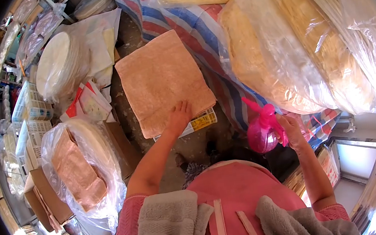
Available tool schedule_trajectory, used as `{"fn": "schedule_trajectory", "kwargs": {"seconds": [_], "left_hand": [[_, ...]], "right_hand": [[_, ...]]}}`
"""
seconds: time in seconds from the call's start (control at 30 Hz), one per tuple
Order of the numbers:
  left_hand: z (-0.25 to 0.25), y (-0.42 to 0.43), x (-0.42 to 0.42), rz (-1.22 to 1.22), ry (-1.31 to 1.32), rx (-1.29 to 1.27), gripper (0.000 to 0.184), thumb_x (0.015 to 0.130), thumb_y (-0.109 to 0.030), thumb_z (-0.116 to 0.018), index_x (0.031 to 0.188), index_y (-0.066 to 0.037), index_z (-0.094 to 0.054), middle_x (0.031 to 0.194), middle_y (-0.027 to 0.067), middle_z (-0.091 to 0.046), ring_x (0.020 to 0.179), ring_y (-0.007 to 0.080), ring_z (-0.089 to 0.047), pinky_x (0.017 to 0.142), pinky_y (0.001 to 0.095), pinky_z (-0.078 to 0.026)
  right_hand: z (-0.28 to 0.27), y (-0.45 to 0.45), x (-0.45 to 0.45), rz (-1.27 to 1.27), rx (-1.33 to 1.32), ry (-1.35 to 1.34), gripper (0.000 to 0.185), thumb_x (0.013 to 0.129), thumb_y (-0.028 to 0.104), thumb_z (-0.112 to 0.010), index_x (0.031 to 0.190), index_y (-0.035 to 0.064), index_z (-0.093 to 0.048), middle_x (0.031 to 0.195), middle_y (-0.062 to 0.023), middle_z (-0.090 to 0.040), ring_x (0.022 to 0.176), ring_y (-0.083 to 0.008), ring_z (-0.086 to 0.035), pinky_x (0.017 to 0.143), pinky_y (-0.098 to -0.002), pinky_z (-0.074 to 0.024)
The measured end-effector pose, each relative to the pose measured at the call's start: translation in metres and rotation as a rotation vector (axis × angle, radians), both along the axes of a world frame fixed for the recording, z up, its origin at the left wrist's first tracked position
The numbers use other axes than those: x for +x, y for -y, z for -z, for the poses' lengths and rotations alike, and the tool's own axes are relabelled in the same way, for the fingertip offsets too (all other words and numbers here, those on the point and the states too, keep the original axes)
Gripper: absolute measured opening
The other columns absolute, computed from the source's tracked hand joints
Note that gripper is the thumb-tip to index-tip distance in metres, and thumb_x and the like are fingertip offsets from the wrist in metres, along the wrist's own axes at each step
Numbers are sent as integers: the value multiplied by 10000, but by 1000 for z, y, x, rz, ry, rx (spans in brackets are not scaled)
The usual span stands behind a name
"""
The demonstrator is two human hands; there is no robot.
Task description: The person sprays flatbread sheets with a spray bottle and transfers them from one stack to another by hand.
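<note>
It looks like the step is wetting and smoothing the square, tan, soft-looking cloth (pixel 162 76), which lies flat in front of the person; the left hand (pixel 180 114) rests open on its near edge, gripping nothing; the right hand (pixel 292 129) is curled round a shiny pink plastic spray bottle (pixel 263 134); the next move seems to call for good aim at the cloth.

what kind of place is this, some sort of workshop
Probably a small workshop or storeroom, though no sign confirms it: big yellowish bundles in clear plastic, a stack of pale round sheets and white plastic baskets crowd the space.
</note>
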State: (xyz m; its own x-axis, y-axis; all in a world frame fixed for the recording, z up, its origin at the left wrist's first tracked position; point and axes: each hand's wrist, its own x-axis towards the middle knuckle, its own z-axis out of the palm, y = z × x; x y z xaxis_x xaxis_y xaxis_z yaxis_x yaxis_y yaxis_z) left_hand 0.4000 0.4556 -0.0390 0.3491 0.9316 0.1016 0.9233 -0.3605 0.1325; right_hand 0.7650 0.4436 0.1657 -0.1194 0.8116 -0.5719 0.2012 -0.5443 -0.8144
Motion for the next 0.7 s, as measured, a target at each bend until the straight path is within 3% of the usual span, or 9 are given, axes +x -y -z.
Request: {"fn": "schedule_trajectory", "kwargs": {"seconds": [0.23, 0.33, 0.43, 0.7], "left_hand": [[2, -1, 4, 42, -128, -45, 436, 868, -203, -470, 1249, 7, -438, 1277, 217, -463, 1167, 364, -457, 896, 455, -435], [-3, 3, 12, 77, -307, -35, 427, 834, -181, -474, 1213, 15, -477, 1272, 250, -454, 1150, 379, -446, 878, 437, -446], [10, 4, 28, -7, -264, 14, 433, 825, -169, -472, 1222, 5, -470, 1257, 280, -453, 1139, 412, -446, 860, 439, -449], [10, -5, 44, -124, -276, 61, 435, 774, -170, -531, 1171, 4, -496, 1147, 217, -506, 1051, 352, -485, 765, 433, -453]], "right_hand": [[-1, -2, 0, -7, 5, 16, 415, 908, 417, -499, 716, 53, -554, 527, -27, -512, 388, -97, -448, 364, -217, -350], [3, 0, 2, 2, 8, 33, 416, 908, 413, -499, 712, 50, -553, 526, -27, -511, 390, -96, -447, 367, -216, -350], [0, 2, 1, 18, -6, 46, 416, 908, 413, -500, 709, 51, -552, 527, -26, -511, 390, -95, -447, 369, -215, -348], [1, 9, 5, -2, -21, 30, 384, 928, 374, -465, 796, 34, -585, 539, -29, -517, 396, -97, -450, 368, -215, -352]]}}
